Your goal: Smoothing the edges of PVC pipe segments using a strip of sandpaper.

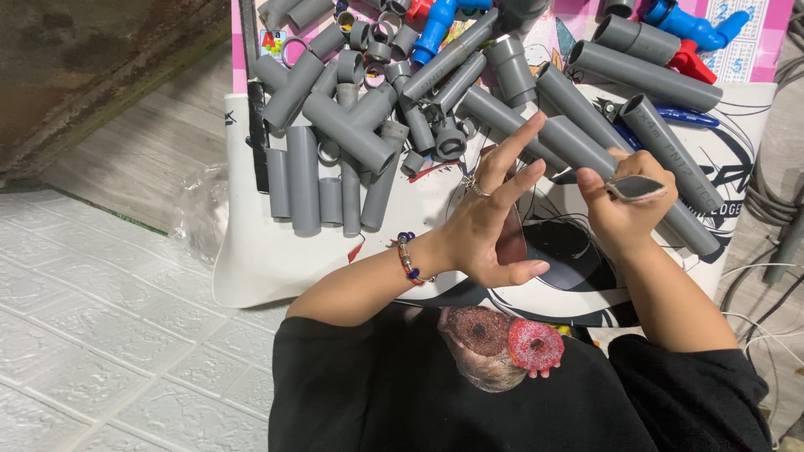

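A small dark folded sheet [635, 187] is pinched in the right hand [624, 205]; the left hand [490, 226], fingers spread, is held just left of it, above the tabletop [276, 251].

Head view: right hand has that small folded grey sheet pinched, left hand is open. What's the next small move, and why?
Probably bring the left hand down onto one grey pipe piece just beyond its fingertips. Its fingers are spread and empty, while the right hand already pinches the folded grey sheet above the pile, touching no pipe.

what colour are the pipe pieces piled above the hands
Grey pipe pieces, clearest in the head view.
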